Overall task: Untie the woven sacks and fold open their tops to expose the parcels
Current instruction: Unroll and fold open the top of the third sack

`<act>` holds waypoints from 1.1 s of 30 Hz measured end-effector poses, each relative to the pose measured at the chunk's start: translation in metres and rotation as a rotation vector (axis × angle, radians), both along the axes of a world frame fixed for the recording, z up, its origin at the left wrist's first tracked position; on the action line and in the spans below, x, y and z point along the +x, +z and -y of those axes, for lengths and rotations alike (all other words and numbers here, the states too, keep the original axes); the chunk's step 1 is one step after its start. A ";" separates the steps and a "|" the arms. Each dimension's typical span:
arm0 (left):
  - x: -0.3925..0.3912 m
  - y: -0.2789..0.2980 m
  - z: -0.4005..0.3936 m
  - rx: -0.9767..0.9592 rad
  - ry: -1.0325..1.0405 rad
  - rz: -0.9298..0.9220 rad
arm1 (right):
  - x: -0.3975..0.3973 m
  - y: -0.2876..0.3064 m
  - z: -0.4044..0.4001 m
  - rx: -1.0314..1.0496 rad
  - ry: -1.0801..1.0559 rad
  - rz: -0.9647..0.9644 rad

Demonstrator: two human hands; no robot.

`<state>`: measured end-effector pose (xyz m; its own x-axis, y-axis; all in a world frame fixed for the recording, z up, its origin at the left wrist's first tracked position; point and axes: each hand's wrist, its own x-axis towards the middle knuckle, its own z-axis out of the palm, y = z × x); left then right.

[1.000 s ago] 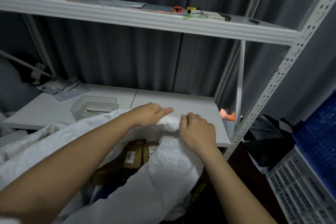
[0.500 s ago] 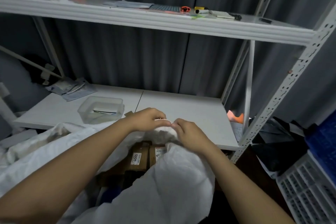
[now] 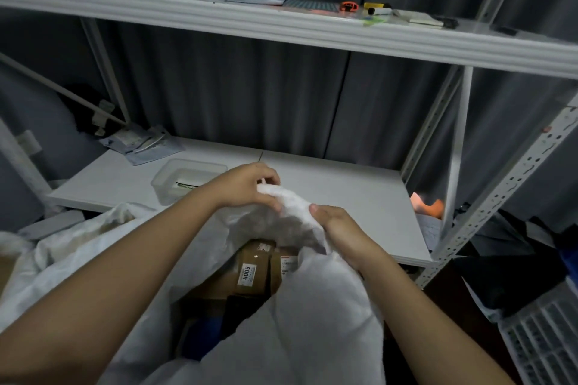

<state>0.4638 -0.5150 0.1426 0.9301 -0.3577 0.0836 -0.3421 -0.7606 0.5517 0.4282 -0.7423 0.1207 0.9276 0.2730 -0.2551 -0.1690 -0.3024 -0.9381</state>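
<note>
A white woven sack (image 3: pixel 312 322) stands in front of me with its top open. Brown cardboard parcels (image 3: pixel 250 272) with white labels show inside the opening. My left hand (image 3: pixel 247 187) pinches the far rim of the sack, fingers curled over a bunched fold of white fabric. My right hand (image 3: pixel 341 234) grips the same rim just to the right, thumb on top. Between the two hands the fabric is gathered into a raised ridge. A second white sack (image 3: pixel 62 253) lies crumpled at the left.
The sack leans against a white lower shelf (image 3: pixel 344 191) holding a clear plastic tub (image 3: pixel 184 178) and grey mailers (image 3: pixel 144 147). An upper shelf (image 3: pixel 281 25) carries small tools. Perforated rack uprights (image 3: pixel 500 197) stand at right, with a white crate (image 3: pixel 538 337) beyond.
Both hands have lifted the sack's rim and drawn slightly apart, the right hand sliding down and right. The parcels inside show more. The camera has tilted a little downward.
</note>
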 end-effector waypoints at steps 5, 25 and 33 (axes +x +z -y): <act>-0.017 -0.011 -0.013 0.302 0.179 0.181 | 0.015 -0.003 -0.008 0.084 -0.178 -0.219; -0.051 -0.011 -0.035 -0.029 0.182 -0.095 | 0.015 -0.005 0.024 -0.700 -0.079 0.827; -0.067 -0.018 -0.021 -0.015 0.247 0.016 | 0.008 -0.011 -0.048 -0.251 0.329 0.478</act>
<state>0.3965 -0.4936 0.1242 0.9877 -0.1184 0.1024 -0.1556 -0.8140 0.5596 0.4358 -0.6940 0.1095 0.8325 0.5491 0.0736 0.3908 -0.4878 -0.7806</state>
